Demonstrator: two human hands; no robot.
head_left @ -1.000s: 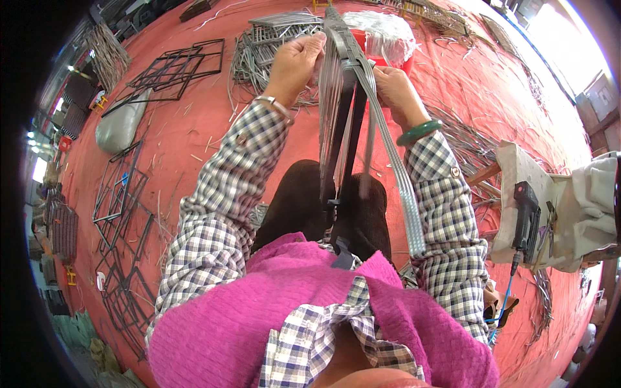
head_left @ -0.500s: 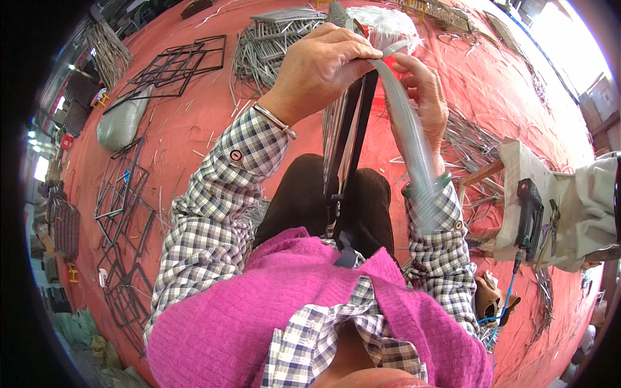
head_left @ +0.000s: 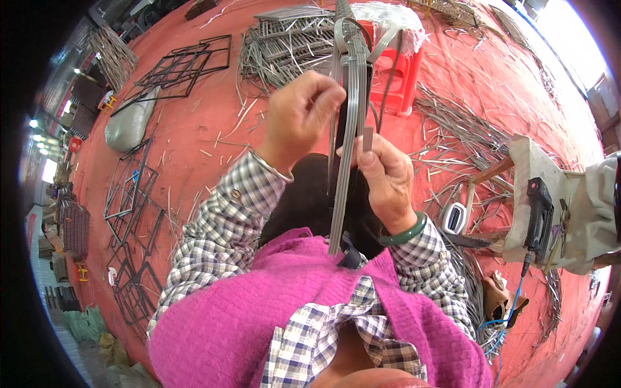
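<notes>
Head view, looking down: a bundle of long, flat, shiny grey strips (head_left: pixel 352 123) hangs in front of the person, from a grey woven band around a black frame (head_left: pixel 345 81) at top centre down toward a magenta knitted vest (head_left: pixel 310 297). Just right of the bundle, the right hand (head_left: pixel 389 181), with a green bangle (head_left: pixel 407 231) at its wrist, pinches a short grey strip end (head_left: pixel 367 138) between thumb and fingers. Left of the bundle, the left hand (head_left: pixel 299 116) is raised and blurred, its fingers curled; whether they grip anything cannot be told. Behind, a red plastic stool (head_left: pixel 406 77) and a pile of grey slatted pieces (head_left: pixel 291 48) stand on the red floor (head_left: pixel 184 126).
</notes>
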